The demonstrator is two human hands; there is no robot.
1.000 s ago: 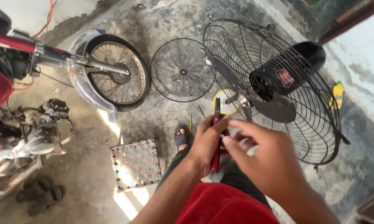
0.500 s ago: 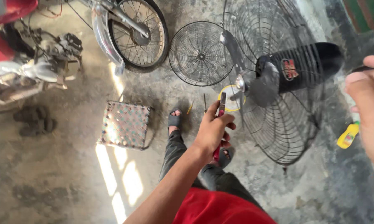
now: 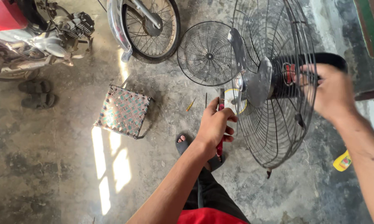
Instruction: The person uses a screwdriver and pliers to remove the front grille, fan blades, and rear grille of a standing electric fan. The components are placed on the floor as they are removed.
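Left hand point(image 3: 214, 124): fist closed around red-handled pliers point(image 3: 220, 139), handle running down out of the fist toward the person's leg, metal tip poking up just above the knuckles, pointed at the fan hub. Sandalled foot point(image 3: 183, 143) directly below that hand, on the concrete floor point(image 3: 50, 174).

Right hand point(image 3: 330, 93): fingers curled over the black motor housing point(image 3: 307, 72) at the back of the fan, gripping it through or at the rear wire guard point(image 3: 278, 83); exact contact blurred, can't tell if the fingers wrap fully. Fan sits between the two hands, tilted on its side, metal blades point(image 3: 257, 81) exposed on the side facing the left hand. Front grille is off.

Just beyond the left hand's fingertips: small yellow-rimmed disc point(image 3: 232, 101) on the floor, partly behind the blades. Left of it, a thin dark rod and a small yellow-handled screwdriver point(image 3: 190, 104) lying loose.

Below the right forearm: yellow plastic bottle point(image 3: 342, 161) on the floor.

Left of the left hand, a bit off: low woven stool point(image 3: 122, 111), sun patch beside it.

Beyond the left hand: detached round fan grille point(image 3: 207, 54) flat on the floor, next to the fan. Farther: motorcycle wheel point(image 3: 147, 27) with chrome mudguard, engine point(image 3: 71, 29) and red bodywork far left, pair of sandals point(image 3: 35, 93) under it.
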